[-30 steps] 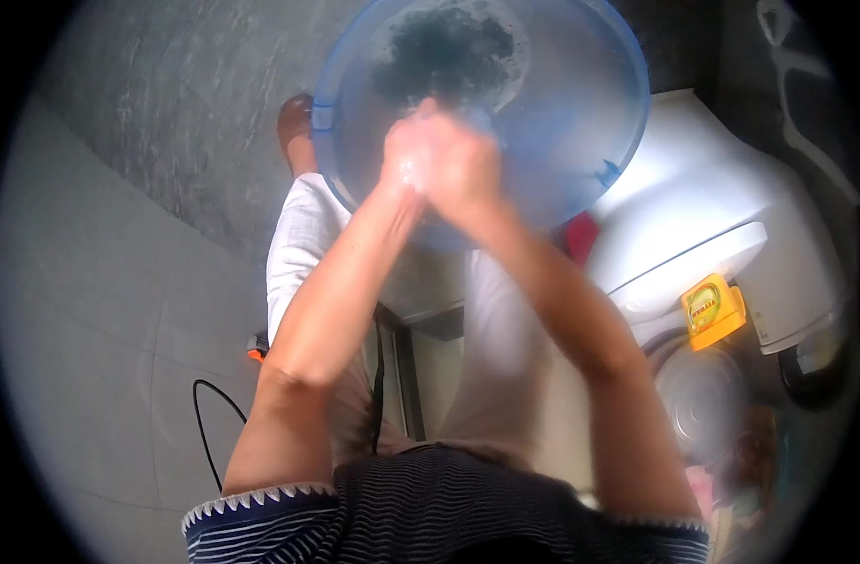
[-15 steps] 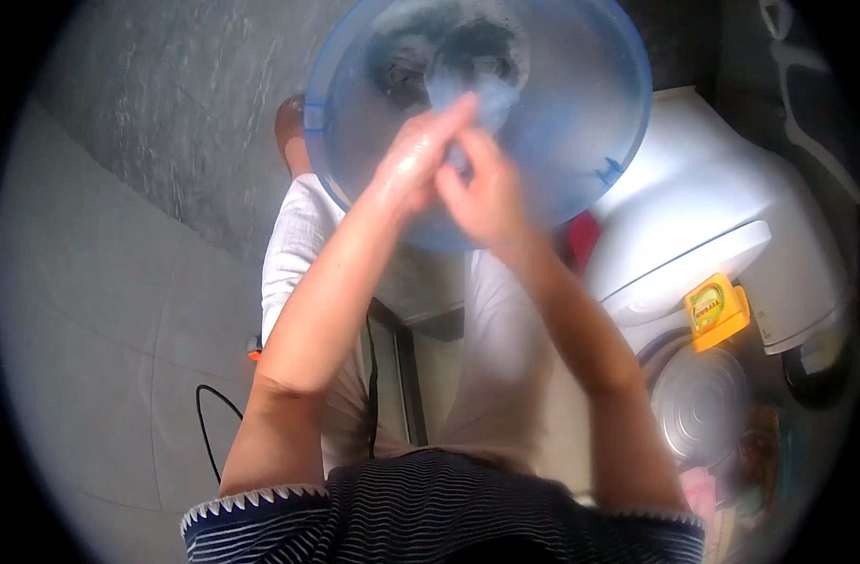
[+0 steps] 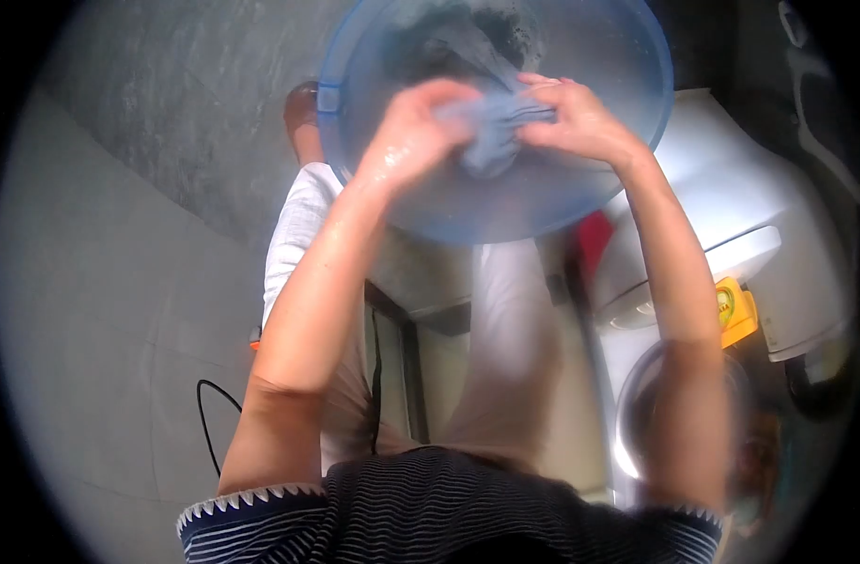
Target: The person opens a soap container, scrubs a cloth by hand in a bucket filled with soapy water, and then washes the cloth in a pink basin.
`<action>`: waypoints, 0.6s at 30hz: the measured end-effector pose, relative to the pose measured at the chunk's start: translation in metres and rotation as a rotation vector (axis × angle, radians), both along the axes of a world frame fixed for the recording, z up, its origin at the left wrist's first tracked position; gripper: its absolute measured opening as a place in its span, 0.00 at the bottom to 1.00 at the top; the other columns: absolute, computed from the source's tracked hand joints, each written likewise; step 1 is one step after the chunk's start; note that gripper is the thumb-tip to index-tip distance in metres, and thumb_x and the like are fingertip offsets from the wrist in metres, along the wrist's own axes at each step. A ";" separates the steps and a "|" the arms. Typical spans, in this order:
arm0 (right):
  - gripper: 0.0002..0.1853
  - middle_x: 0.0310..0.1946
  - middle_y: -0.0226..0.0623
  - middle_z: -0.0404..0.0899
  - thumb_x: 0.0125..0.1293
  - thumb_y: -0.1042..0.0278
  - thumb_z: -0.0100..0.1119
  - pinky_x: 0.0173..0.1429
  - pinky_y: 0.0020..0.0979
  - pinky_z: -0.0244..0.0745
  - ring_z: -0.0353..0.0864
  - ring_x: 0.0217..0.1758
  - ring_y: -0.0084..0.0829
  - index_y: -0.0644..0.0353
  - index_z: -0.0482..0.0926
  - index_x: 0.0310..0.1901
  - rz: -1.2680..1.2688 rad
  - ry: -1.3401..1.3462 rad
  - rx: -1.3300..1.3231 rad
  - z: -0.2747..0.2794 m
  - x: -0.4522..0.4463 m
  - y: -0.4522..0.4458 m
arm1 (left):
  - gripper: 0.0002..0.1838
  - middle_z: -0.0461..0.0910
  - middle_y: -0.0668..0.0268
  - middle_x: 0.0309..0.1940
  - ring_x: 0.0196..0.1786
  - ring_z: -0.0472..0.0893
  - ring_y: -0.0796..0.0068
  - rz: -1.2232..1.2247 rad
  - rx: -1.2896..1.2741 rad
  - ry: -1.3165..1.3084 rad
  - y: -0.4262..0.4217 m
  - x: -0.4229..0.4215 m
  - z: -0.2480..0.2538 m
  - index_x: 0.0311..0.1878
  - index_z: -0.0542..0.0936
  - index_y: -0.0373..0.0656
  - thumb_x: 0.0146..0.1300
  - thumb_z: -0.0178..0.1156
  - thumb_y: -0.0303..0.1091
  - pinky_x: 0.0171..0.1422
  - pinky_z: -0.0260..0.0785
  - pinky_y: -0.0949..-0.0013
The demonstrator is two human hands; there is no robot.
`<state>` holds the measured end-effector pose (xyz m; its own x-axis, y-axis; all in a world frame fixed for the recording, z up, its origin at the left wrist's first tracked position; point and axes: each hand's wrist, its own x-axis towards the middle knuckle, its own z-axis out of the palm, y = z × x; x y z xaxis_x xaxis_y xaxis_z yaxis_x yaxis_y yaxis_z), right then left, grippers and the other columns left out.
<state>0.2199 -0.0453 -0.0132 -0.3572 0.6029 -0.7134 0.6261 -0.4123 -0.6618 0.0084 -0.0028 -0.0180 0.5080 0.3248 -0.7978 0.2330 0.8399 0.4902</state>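
A wet light blue cloth (image 3: 494,141) is stretched between my two hands over a large translucent blue basin (image 3: 627,160). My left hand (image 3: 421,127), blurred and with suds on the wrist, has its fingers at the cloth's left side. On the other side, my right hand (image 3: 573,117) pinches the bunched cloth between thumb and fingers. Part of the cloth trails up toward the dark, foamy water (image 3: 430,47) at the basin's far side.
A white toilet (image 3: 731,188) stands to the right, with a yellow box (image 3: 735,312) beside my right forearm. Below it is a round metal lid or bowl (image 3: 637,414), partly covered by that arm. A black cable (image 3: 201,414) lies on the floor at left.
My hands were pressed together, then parted; now they are wide apart with the cloth spread between them. My right hand has moved right, and its forearm now covers part of the yellow box.
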 end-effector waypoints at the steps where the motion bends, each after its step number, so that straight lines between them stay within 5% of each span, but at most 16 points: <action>1: 0.13 0.40 0.45 0.79 0.49 0.66 0.63 0.51 0.30 0.68 0.73 0.54 0.34 0.60 0.80 0.37 -0.318 0.065 -0.010 0.008 0.000 -0.007 | 0.13 0.78 0.67 0.34 0.35 0.76 0.82 0.028 -0.072 0.021 0.002 -0.005 -0.006 0.43 0.75 0.37 0.52 0.58 0.23 0.43 0.68 0.78; 4: 0.13 0.35 0.40 0.79 0.51 0.67 0.64 0.45 0.23 0.69 0.75 0.43 0.25 0.64 0.80 0.37 -0.797 0.164 -0.368 0.032 -0.013 0.000 | 0.13 0.78 0.66 0.36 0.36 0.76 0.80 0.246 -0.226 0.003 0.005 0.004 -0.005 0.44 0.75 0.35 0.56 0.59 0.28 0.44 0.69 0.77; 5: 0.12 0.35 0.33 0.77 0.53 0.70 0.61 0.42 0.20 0.69 0.74 0.35 0.19 0.67 0.77 0.39 -0.977 0.326 -0.293 0.025 -0.021 -0.009 | 0.18 0.77 0.63 0.39 0.40 0.75 0.75 0.269 -0.257 -0.005 0.005 0.006 -0.004 0.47 0.73 0.31 0.58 0.57 0.34 0.47 0.66 0.75; 10: 0.14 0.32 0.34 0.77 0.51 0.77 0.55 0.42 0.22 0.69 0.74 0.36 0.22 0.64 0.74 0.41 -1.270 0.382 -0.219 -0.019 -0.042 -0.014 | 0.23 0.75 0.60 0.43 0.41 0.75 0.72 0.507 -0.436 0.037 0.001 0.010 -0.018 0.47 0.71 0.29 0.60 0.56 0.43 0.47 0.66 0.72; 14: 0.11 0.25 0.38 0.74 0.47 0.76 0.53 0.43 0.26 0.71 0.77 0.38 0.29 0.56 0.76 0.35 -1.032 0.222 0.254 -0.006 -0.080 0.004 | 0.25 0.76 0.59 0.42 0.41 0.76 0.71 0.632 -0.520 0.247 0.001 0.015 -0.017 0.46 0.72 0.30 0.58 0.58 0.46 0.43 0.68 0.70; 17: 0.06 0.29 0.40 0.77 0.49 0.67 0.58 0.42 0.37 0.72 0.76 0.35 0.44 0.56 0.78 0.30 -0.447 -0.122 0.689 0.043 -0.128 0.007 | 0.15 0.77 0.63 0.36 0.37 0.76 0.70 0.564 -0.590 0.024 -0.019 -0.007 -0.043 0.41 0.75 0.39 0.61 0.55 0.42 0.41 0.69 0.68; 18: 0.06 0.28 0.42 0.78 0.51 0.65 0.56 0.39 0.38 0.73 0.77 0.32 0.44 0.55 0.78 0.28 -0.462 -0.222 0.547 0.027 -0.122 0.005 | 0.14 0.77 0.64 0.34 0.35 0.75 0.71 0.602 -0.622 -0.004 -0.018 -0.002 -0.035 0.40 0.75 0.38 0.59 0.56 0.41 0.39 0.69 0.68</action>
<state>0.0974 -0.0402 0.0138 0.1358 0.9461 -0.2942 0.6118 -0.3136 -0.7262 0.0066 -0.0211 -0.0526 0.3929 0.0446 -0.9185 -0.3384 0.9357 -0.0993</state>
